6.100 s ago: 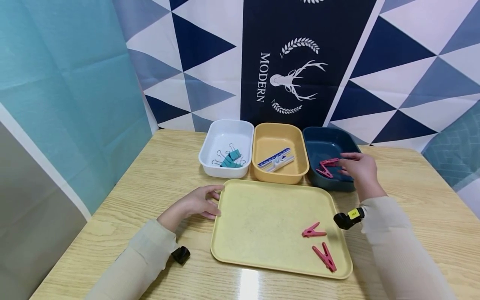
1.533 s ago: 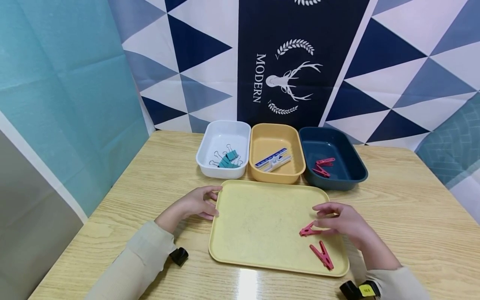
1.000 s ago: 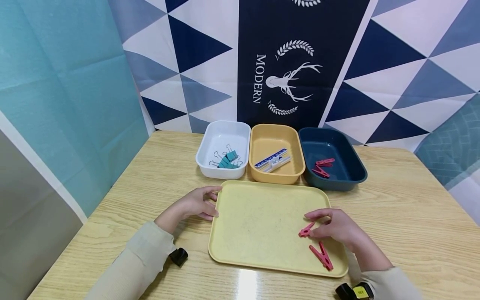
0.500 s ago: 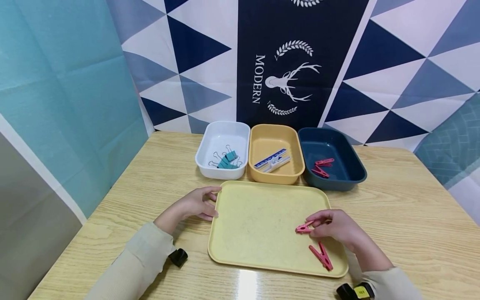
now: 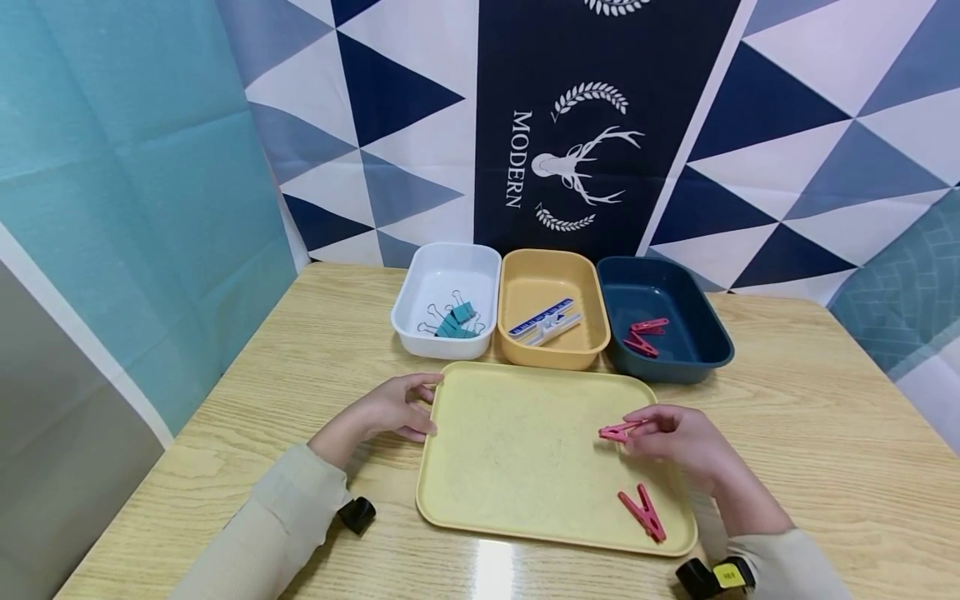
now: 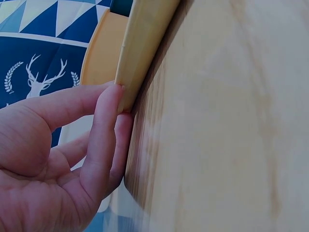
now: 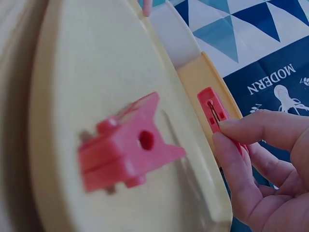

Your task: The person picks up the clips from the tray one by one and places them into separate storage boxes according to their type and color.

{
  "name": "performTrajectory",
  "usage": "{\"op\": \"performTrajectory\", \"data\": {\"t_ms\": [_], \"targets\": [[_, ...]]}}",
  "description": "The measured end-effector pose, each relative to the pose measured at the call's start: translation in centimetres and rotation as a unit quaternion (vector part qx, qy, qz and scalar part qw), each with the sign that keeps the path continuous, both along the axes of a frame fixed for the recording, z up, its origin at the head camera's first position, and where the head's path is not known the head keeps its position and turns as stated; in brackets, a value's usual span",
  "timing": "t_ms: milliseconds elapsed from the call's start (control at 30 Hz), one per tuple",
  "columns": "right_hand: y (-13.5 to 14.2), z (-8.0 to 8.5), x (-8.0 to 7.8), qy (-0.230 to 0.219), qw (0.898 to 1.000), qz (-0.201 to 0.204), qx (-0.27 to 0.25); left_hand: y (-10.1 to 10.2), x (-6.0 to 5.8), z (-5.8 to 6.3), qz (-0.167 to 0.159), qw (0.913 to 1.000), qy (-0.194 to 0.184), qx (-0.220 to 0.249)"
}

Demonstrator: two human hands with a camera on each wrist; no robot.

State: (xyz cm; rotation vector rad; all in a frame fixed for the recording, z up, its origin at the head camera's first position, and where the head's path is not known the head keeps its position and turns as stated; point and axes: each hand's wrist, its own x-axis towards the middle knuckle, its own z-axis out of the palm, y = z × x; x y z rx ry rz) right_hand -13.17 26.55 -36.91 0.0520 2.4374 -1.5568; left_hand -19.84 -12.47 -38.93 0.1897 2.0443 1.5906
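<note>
Between thumb and fingertips, my right hand (image 5: 678, 440) pinches a red clothespin (image 5: 615, 432), held over the right part of the yellow tray (image 5: 517, 450). The right wrist view shows the pinched clothespin (image 7: 212, 107) with its metal spring. A second red clothespin (image 5: 643, 512) lies on the tray near its front right corner; it looms large in the right wrist view. At the tray's left edge, my left hand (image 5: 393, 408) rests its fingertips on the rim, fingers loosely bent. The left wrist view has this hand (image 6: 63, 159) touching the tray's side (image 6: 140, 43).
Behind the tray stand three bins side by side. The white bin (image 5: 450, 258) holds teal binder clips (image 5: 456, 321), and the orange bin (image 5: 555, 260) holds white and blue clips (image 5: 546, 321). Red clothespins (image 5: 643, 335) lie in the dark blue bin (image 5: 705, 337). A patterned cloth hangs behind.
My right hand has come from the dark blue bin to the tray, gripped the farther clothespin and raised it slightly away from me. The left hand stays at the tray's edge.
</note>
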Motion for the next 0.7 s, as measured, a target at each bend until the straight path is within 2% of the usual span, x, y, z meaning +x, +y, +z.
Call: {"op": "performTrajectory", "data": {"t_ms": [400, 700], "targets": [[0.9, 0.9, -0.5, 0.032, 0.999, -0.018, -0.038, 0.1, 0.1, 0.1, 0.002, 1.0, -0.001, -0.001], [1.1, 1.8, -1.1, 0.038, 0.999, -0.025, -0.019, 0.0, 0.1, 0.1, 0.002, 1.0, -0.002, -0.001]]}}
